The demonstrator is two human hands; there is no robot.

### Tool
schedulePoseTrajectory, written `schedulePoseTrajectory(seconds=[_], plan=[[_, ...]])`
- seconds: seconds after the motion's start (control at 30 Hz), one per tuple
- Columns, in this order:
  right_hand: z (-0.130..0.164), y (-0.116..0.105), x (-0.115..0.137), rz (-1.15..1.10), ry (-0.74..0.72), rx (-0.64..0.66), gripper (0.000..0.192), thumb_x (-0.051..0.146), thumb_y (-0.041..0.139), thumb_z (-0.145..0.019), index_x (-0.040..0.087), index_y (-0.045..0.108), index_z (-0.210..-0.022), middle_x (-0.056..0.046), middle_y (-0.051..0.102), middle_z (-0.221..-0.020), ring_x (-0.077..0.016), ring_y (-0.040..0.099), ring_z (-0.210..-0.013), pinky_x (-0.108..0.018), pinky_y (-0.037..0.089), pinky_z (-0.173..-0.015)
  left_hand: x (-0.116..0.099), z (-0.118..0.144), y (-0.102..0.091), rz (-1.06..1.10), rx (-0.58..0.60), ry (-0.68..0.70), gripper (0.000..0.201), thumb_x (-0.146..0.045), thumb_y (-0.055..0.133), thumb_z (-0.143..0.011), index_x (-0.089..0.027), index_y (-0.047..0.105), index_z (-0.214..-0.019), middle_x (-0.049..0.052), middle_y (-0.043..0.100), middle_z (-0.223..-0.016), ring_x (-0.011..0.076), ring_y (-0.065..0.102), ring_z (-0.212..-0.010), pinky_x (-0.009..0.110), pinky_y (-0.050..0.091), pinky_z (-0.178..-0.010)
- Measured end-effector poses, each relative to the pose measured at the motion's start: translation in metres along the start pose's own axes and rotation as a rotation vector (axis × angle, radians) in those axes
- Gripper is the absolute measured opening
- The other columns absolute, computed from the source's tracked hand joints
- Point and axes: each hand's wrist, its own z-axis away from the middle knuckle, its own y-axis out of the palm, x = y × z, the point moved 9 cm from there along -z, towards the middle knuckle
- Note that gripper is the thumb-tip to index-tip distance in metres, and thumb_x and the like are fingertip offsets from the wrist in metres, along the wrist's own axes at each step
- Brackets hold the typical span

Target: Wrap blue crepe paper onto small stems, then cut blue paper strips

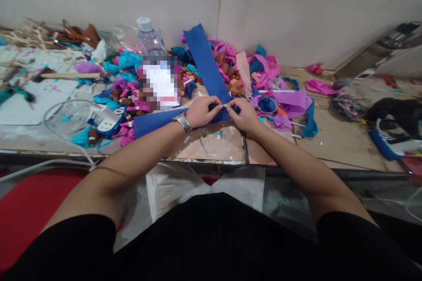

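In the head view, my left hand [202, 112], with a metal watch [182, 121] on its wrist, pinches a blue strip [207, 63] of cloth or crepe paper. My right hand [244, 115] is also closed in a pinch, close beside the left thumb, on the same blue material. One long end of the strip reaches away toward the wall; another blue length [154, 123] runs out to the left beneath my left wrist. What exactly lies between the fingertips is too small to make out. Crumpled pink and purple pieces [293, 101] lie just beyond my right hand.
A water bottle [150, 37] stands near the wall. To the left are a hammer [72, 75], a white power strip [110, 120] with a cable, and heaped coloured scraps. At the right sit a round dish of small items [347, 103] and a blue-and-black object [392, 127].
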Motion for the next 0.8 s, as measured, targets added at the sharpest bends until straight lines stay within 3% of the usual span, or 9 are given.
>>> schedulePoseTrajectory(seconds=[0.2,0.5,0.8], plan=[[0.001,-0.004,0.002,0.000,-0.019,-0.016,0.020,0.038,0.059,-0.100,0.023,0.068,-0.091,-0.007,0.074,-0.092,-0.0257,0.061,-0.090,-0.042,0.046,-0.084,0.000,-0.001,-0.001,0.020,0.001,-0.005,0.034,-0.046,0.055,-0.102,-0.019,0.076,-0.101,0.006,0.080,-0.097,0.0211,0.070,-0.087,0.035,0.049,-0.082],[-0.001,-0.010,-0.002,0.005,-0.003,-0.049,0.016,0.033,0.065,-0.096,0.023,0.066,-0.084,-0.007,0.073,-0.087,-0.0261,0.060,-0.088,-0.043,0.046,-0.083,0.013,-0.003,-0.008,0.012,-0.066,-0.065,0.031,-0.043,0.059,-0.099,-0.019,0.079,-0.102,0.007,0.082,-0.101,0.0231,0.073,-0.095,0.037,0.052,-0.089],[0.000,0.000,-0.006,-0.002,0.007,0.012,0.021,0.039,0.063,-0.099,0.023,0.068,-0.087,-0.006,0.074,-0.088,-0.0251,0.063,-0.085,-0.041,0.046,-0.082,0.007,-0.002,0.001,0.057,0.030,-0.014,0.033,-0.045,0.058,-0.098,-0.019,0.080,-0.097,0.005,0.081,-0.092,0.0213,0.072,-0.084,0.035,0.051,-0.080]])
